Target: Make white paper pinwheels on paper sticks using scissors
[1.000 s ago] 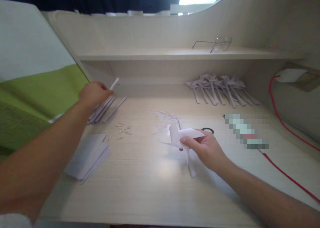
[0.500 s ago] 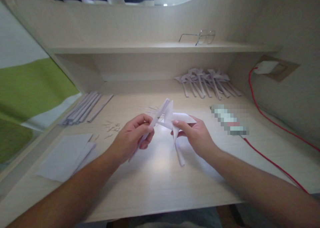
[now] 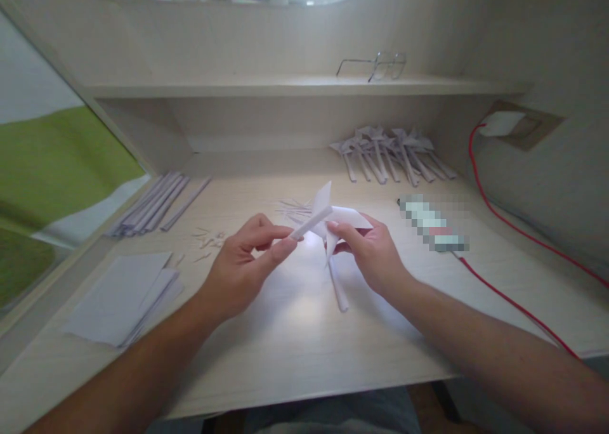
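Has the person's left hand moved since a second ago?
Yes. The left hand came away from the stack of paper strips at the desk's left edge, toward the middle, and now pinches a rolled paper stick beside the right hand.

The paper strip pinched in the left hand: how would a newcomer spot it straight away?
Start at the pale wooden desk and look to its middle, where two hands meet. The left hand pinches a narrow white paper strip between thumb and fingers, its far end touching the folded paper pinwheel in the right hand. Unlike the strips lying flat at left, it is lifted.
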`<action>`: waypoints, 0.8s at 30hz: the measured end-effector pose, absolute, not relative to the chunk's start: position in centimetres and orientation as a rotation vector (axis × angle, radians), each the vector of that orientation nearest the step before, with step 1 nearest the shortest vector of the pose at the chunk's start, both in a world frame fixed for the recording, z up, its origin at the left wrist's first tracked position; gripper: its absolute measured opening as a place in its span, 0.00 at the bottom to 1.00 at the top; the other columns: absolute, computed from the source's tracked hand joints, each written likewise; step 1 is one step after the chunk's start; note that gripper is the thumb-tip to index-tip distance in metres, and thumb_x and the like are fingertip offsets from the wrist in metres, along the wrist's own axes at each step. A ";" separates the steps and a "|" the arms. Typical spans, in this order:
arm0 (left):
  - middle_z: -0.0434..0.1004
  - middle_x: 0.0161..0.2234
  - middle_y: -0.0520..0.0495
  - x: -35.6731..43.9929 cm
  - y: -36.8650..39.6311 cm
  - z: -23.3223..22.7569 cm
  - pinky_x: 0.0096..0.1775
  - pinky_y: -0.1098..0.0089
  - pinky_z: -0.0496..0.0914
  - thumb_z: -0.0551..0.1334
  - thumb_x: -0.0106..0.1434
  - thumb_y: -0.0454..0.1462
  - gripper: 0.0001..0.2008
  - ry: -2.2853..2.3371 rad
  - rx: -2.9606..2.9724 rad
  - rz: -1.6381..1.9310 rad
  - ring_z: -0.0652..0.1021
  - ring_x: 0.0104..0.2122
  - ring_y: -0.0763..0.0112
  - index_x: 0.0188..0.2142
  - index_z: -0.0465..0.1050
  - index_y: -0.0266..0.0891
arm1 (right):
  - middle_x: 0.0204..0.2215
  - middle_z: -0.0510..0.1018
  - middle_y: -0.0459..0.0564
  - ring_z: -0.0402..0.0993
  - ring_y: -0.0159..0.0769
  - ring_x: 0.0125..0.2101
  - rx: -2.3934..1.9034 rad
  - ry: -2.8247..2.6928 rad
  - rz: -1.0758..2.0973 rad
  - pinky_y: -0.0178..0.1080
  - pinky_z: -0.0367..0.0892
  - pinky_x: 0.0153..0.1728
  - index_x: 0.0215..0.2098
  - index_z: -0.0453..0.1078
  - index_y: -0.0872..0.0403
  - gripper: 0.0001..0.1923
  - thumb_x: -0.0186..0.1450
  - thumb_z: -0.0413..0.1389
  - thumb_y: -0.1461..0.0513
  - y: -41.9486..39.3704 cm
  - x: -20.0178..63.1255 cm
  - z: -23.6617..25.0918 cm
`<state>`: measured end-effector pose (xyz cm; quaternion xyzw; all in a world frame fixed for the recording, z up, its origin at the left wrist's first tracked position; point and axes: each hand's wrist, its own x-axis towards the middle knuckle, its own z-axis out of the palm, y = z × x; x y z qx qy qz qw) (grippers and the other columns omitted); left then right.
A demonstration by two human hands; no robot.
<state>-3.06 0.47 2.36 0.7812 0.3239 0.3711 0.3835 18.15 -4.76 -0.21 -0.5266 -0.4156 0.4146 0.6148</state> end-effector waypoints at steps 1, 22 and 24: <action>0.78 0.31 0.51 -3.4 0.2 2.6 0.34 0.70 0.67 0.67 0.66 0.43 0.08 0.842 2.033 0.986 0.74 0.31 0.70 0.41 0.84 0.48 | 0.32 0.82 0.51 0.78 0.40 0.33 -1.217 -0.957 0.952 0.39 0.76 0.31 0.40 0.77 0.56 0.18 0.59 0.67 0.51 -4.8 18.2 -0.3; 0.75 0.31 0.54 -3.4 -1.7 0.1 0.34 0.69 0.71 0.64 0.68 0.38 0.12 0.708 1.638 0.843 0.76 0.29 0.70 0.50 0.69 0.49 | 0.30 0.80 0.48 0.76 0.37 0.30 -1.262 -0.884 0.898 0.37 0.75 0.28 0.38 0.77 0.54 0.16 0.59 0.67 0.52 -4.2 18.6 -0.8; 0.71 0.28 0.56 -3.3 -1.5 -0.3 0.29 0.71 0.68 0.61 0.69 0.37 0.17 0.673 1.544 0.766 0.72 0.26 0.72 0.56 0.65 0.50 | 0.30 0.80 0.48 0.76 0.37 0.30 -1.240 -0.866 0.914 0.36 0.75 0.28 0.38 0.76 0.54 0.16 0.59 0.67 0.52 -4.1 18.5 -0.7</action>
